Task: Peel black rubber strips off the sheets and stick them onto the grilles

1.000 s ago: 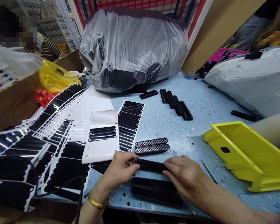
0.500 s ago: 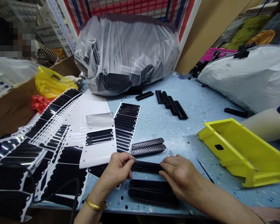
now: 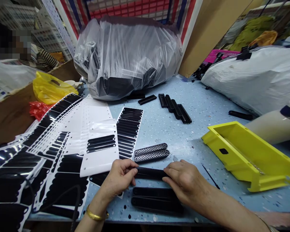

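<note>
A long, narrow black strip (image 3: 150, 173) with rounded ends stretches between my hands, just above the table. My left hand (image 3: 122, 174) pinches its left end between thumb and fingers; my right hand (image 3: 183, 180) has closed on the right end, partly hiding it. Below lie two flat black bars (image 3: 154, 199) side by side, overlapped by my right hand. Two black pieces with a silvery lattice pattern (image 3: 151, 152) rest just beyond the strip. To the left, a white backing sheet (image 3: 100, 161) carries several black stickers.
More sticker sheets (image 3: 65, 180) cover the table's left side. A row of black bars (image 3: 175, 108) lies farther back, before a large plastic bag (image 3: 135, 54). At right stand a yellow bin (image 3: 232, 164) and a white sack (image 3: 253, 77). A person (image 3: 42, 58) is at far left.
The whole view has shifted slightly, so things appear a little farther left. Both hands keep their hold on the black strip, with hardly any movement.
</note>
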A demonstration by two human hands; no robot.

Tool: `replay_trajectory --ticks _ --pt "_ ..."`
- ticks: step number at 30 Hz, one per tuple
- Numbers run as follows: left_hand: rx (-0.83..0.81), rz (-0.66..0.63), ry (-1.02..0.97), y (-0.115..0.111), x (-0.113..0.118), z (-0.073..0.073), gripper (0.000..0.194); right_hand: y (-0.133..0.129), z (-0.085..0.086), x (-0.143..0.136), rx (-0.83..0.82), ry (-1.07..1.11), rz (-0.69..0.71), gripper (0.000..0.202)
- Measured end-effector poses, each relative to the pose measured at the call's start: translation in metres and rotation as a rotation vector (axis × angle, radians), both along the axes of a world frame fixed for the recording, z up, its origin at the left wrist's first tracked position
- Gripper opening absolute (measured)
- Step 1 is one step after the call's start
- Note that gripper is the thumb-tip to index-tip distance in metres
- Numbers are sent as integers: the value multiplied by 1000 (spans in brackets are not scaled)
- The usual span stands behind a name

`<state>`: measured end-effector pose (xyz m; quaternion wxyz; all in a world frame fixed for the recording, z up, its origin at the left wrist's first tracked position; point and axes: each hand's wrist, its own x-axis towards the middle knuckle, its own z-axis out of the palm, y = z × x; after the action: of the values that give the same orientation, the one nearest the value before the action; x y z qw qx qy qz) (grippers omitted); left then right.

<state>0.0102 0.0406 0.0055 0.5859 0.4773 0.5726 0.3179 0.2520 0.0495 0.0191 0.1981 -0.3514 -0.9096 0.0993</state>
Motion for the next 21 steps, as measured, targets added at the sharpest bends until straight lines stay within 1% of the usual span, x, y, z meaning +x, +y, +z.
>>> replay_trajectory --ticks 6,12,15,21 --pt "-75 68 -82 2 1 0 27 0 5 2 47 124 -16 26" --pt "-77 106 -99 2 3 0 21 1 6 3 85 131 -24 20" --pt "-83 111 -106 2 3 0 20 1 2 5 55 103 -34 19" --pt "-72 95 -75 1 3 -1 23 1 -5 7 -59 74 -44 16"
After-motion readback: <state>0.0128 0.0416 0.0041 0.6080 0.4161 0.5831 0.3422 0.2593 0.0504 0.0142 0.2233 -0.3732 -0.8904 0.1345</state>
